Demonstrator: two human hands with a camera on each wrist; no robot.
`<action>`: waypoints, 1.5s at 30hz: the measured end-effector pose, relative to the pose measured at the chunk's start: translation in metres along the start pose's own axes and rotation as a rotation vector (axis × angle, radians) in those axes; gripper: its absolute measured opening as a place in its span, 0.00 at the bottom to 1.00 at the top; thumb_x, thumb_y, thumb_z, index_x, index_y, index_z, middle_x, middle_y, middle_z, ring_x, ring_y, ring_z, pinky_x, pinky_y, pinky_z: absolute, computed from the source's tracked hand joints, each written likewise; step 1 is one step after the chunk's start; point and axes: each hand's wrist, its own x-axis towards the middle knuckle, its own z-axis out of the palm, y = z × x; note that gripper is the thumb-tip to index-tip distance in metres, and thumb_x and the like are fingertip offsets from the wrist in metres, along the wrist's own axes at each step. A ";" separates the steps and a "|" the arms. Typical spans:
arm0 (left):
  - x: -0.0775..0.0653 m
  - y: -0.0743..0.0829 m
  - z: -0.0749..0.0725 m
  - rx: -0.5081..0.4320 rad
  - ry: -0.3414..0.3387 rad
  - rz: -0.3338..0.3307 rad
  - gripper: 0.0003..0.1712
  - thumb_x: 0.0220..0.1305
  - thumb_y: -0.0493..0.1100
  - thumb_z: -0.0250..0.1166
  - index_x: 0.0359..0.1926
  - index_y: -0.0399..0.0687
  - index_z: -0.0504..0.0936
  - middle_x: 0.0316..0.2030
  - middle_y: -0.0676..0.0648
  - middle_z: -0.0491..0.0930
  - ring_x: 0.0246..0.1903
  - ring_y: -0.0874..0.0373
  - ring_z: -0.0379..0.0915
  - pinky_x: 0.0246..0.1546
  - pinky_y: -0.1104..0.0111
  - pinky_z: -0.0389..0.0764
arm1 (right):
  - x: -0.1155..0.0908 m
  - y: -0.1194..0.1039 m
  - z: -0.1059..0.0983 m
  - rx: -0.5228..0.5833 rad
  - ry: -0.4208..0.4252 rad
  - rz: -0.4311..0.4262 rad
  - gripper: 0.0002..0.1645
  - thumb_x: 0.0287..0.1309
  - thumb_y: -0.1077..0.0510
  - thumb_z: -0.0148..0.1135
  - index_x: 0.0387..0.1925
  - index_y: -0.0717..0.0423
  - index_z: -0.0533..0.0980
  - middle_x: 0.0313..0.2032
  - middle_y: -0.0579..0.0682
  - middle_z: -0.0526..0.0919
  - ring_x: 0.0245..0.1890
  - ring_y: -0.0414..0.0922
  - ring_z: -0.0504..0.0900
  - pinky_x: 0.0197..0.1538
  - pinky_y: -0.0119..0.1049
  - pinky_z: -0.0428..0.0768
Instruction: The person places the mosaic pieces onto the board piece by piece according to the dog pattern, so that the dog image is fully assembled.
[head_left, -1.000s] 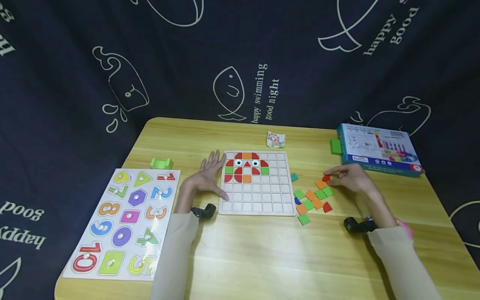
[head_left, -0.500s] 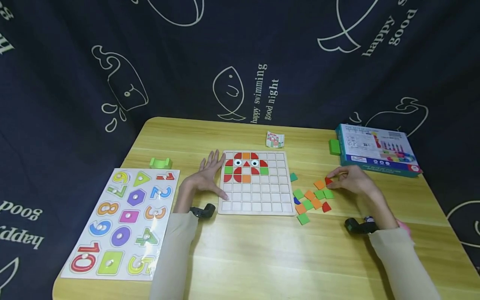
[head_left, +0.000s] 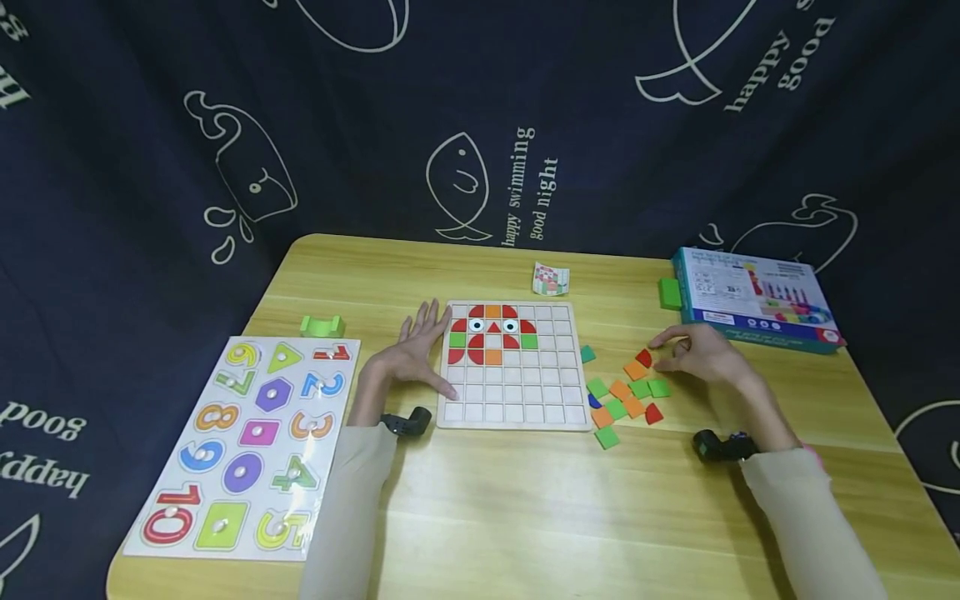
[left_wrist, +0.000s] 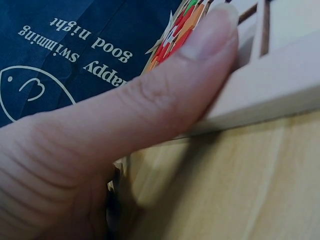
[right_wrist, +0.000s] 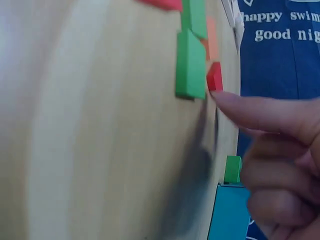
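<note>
A white wooden grid board (head_left: pixel 525 392) carries red, orange and green tiles and two eye tiles in its upper left, forming an owl-like face. My left hand (head_left: pixel 408 358) rests along its left edge, fingers spread; the thumb (left_wrist: pixel 210 40) lies over the rim in the left wrist view. Right of the board, my right hand (head_left: pixel 701 354) is by a red rounded tile (head_left: pixel 643 357) that lies against an orange tile (head_left: pixel 635 371). Thumb and index finger are parted beside the red tile. In the right wrist view a fingertip reaches the red tile's (right_wrist: pixel 215 76) near edge.
Loose green, orange, red and blue tiles (head_left: pixel 618 408) lie right of the board. A small pattern card (head_left: pixel 551 279) sits behind it. A number puzzle board (head_left: pixel 243 450) and green block (head_left: pixel 322 327) are at left; a box (head_left: pixel 757 296) and green block (head_left: pixel 670 293) at back right.
The red tile, between the right fingertips half a second ago, now lies farther left beside the orange tile, which has shifted slightly. The right fingers have parted from it. The left hand stays put.
</note>
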 end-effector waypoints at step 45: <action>0.002 -0.002 0.001 -0.008 -0.004 -0.004 0.87 0.26 0.67 0.80 0.76 0.52 0.30 0.75 0.43 0.17 0.74 0.48 0.10 0.75 0.49 0.22 | 0.024 -0.042 0.018 0.060 0.034 -0.166 0.18 0.51 0.48 0.72 0.43 0.51 0.83 0.21 0.48 0.67 0.25 0.45 0.66 0.23 0.33 0.60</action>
